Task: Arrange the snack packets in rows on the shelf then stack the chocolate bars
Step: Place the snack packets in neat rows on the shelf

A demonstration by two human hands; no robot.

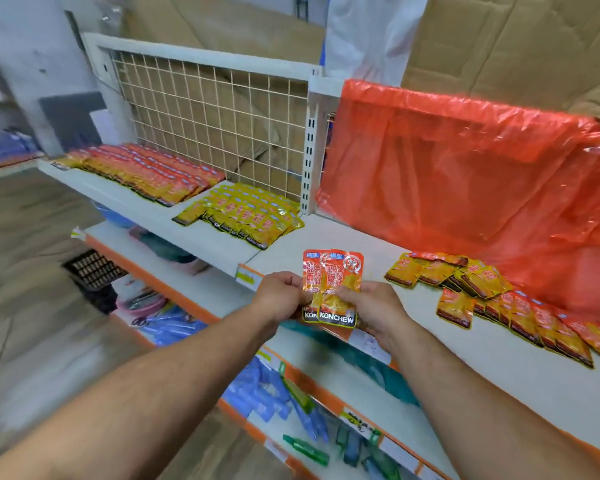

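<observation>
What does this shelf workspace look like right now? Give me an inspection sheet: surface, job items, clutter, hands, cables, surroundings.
Surface: white shelf, bare in the middle.
Job's things: two held packets, overlapped; red packets in rows at far left; yellow packets in rows beside them; loose packets at right, some scattered, some in an overlapping line; chocolate bars, nothing seen.
Clutter: red plastic sheet draped behind the loose packets.
Hands: left hand and right hand both grip the held packets at the shelf's front edge.
Cables: nothing seen.
Surroundings: wire grid back panel, cardboard behind, lower shelves with blue items, black crate lower left.
</observation>
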